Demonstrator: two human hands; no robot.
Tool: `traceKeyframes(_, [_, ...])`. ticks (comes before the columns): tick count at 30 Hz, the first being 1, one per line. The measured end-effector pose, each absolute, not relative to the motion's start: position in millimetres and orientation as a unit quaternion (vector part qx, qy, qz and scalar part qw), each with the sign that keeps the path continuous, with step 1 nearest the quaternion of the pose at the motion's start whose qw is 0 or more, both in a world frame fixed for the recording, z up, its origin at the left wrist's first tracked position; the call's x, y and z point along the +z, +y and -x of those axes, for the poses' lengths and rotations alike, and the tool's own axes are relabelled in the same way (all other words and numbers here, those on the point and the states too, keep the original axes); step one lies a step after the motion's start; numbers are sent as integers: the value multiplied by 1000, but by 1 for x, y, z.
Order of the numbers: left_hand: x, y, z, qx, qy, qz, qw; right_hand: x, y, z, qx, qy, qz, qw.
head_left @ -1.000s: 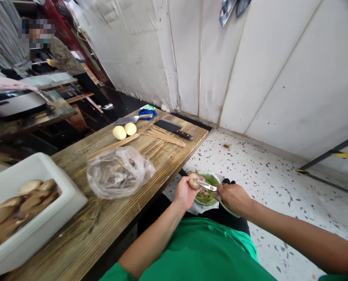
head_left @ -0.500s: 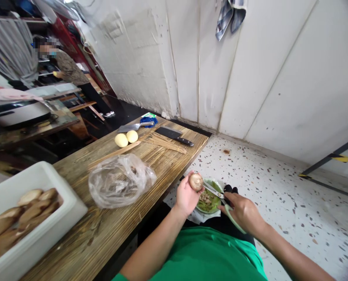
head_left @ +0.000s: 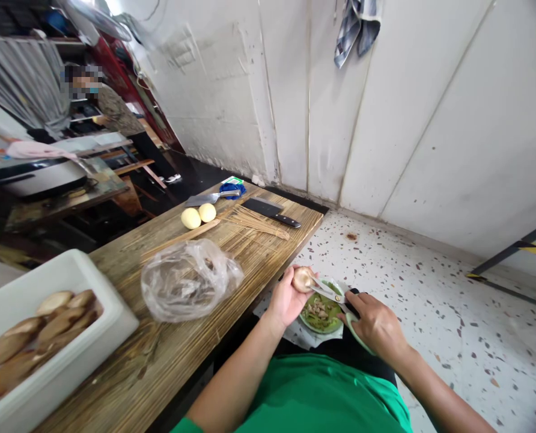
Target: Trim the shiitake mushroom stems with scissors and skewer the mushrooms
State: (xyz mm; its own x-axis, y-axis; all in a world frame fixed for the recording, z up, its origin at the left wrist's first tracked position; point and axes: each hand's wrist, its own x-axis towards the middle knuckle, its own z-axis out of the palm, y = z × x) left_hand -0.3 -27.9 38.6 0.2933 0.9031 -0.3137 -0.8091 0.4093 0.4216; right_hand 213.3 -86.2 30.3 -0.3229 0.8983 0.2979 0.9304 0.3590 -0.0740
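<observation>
My left hand grips a brown mushroom just past the table's near edge. My right hand is closed on pale green-handled scissors, whose blades touch the mushroom. Below both hands sits a green bowl with cut mushroom bits, resting on a white bag on my lap.
The wooden table carries a clear plastic bag, a white box of mushrooms, two peeled potatoes, bamboo skewers, a black knife and a cleaver. A person stands far back left. Speckled floor lies right.
My left hand turned the mushroom and brought it back to the scissor blades. The right hand moved up with the scissors to meet it.
</observation>
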Motion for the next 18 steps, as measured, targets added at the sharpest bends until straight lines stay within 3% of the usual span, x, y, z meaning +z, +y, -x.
traceKeyframes(9, [47,-29,-19,626,265,-126,722,29,-97,-190,33,-801,565,196])
traceKeyframes(18, [27,-37,-26,666,318,-102,667,25,-97,-170,35,-801,596,36])
